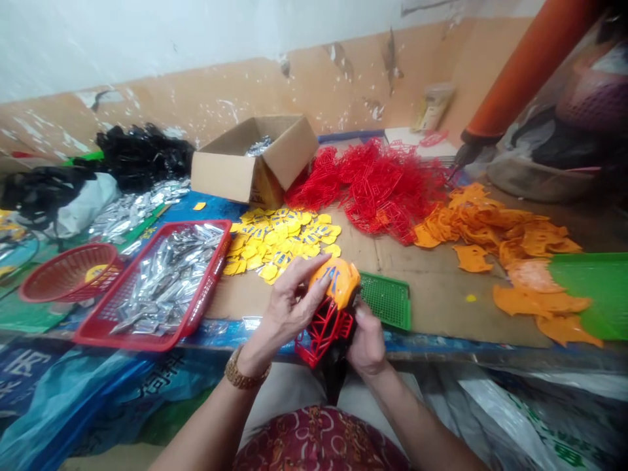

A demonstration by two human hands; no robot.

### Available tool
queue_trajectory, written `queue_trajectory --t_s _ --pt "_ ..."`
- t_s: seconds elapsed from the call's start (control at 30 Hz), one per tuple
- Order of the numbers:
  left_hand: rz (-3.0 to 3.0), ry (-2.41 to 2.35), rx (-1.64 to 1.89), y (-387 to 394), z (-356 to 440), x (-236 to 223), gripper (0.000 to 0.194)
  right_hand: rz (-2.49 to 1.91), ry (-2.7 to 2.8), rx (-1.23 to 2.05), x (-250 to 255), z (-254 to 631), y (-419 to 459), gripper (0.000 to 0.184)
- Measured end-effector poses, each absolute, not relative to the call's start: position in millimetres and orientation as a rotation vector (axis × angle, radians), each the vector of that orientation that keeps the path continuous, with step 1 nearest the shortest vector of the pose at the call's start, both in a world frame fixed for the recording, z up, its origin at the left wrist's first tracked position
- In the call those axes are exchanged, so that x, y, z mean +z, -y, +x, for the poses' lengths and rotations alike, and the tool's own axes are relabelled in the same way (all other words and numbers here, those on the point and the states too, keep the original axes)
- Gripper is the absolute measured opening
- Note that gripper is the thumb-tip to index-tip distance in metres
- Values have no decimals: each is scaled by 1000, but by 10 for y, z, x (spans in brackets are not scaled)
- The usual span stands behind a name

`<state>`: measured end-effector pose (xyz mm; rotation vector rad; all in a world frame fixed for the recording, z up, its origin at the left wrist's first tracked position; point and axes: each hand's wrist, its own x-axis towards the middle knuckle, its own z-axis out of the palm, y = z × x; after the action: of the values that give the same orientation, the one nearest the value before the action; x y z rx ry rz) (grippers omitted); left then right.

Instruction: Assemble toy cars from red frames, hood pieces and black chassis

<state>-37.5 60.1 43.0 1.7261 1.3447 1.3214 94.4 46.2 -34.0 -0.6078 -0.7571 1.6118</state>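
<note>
Just over the table's front edge, both my hands hold a toy vehicle body point(326, 324) with a red lattice frame, black parts and an orange cover point(339, 280) marked in blue. My left hand point(293, 302) is closed on its left side, fingers and thumb pressing the orange cover. On the right, my right hand point(367, 337) grips the dark side of the body, its fingers partly hidden behind it. A pile of yellow pieces point(279, 239) with blue marks lies just beyond my left hand. Behind my right hand is a small green basket point(387, 297).
A red basket point(223, 261) of silvery parts and a round red basket point(36, 281) stand left. Behind are an open cardboard box point(223, 173), black parts point(142, 157) and red lattice frames point(377, 183). Orange covers point(505, 226) and a green tray point(596, 288) lie right, under an orange tool point(530, 72).
</note>
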Motion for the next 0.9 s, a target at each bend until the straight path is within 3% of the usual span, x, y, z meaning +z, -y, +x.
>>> queue_trajectory --t_s 0.3,0.43,0.9 --pt "1684 -1351 1251 -449 -283 286 39 -579 691 1753 -270 925 -452 55" --pt "1529 -1388 1266 -377 -223 244 39 -639 807 1710 -239 938 -475 65" --pt "1327 -1438 1279 -291 -149 38 43 -856 1046 1562 -202 933 -535 72"
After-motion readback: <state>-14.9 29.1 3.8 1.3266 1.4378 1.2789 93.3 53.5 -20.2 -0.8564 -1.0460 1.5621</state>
